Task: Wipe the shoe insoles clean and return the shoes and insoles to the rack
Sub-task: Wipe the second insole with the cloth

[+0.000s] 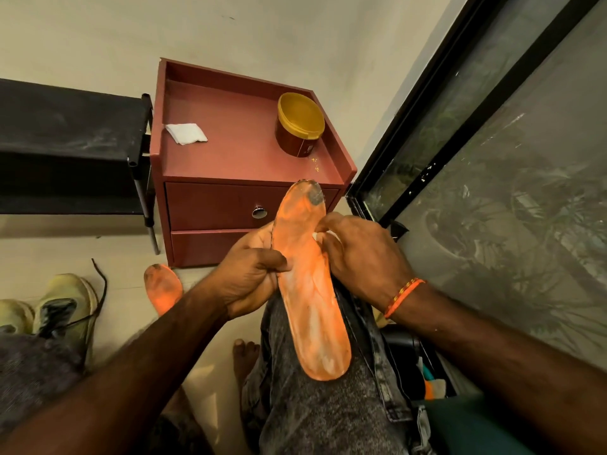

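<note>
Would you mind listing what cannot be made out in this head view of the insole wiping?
- The white wipe: mostly covered by the right hand, so its size and dirt stay unknown.
- The second insole on the floor: its heel is hidden by the left forearm.
- The shoes: cut off by the left edge and the forearm.
- The jar label: too small to read.
- The black rack: cut off by the left edge.

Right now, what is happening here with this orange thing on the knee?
A seated person is cleaning an orange insole that lies along the knee. The left hand grips its edge, and the right hand pinches a small white wipe against it. The toe end is still dark with dirt. A second insole and yellow-green shoes lie on the floor. Another white wipe and a yellow-lidded jar are on the red cabinet.
</note>
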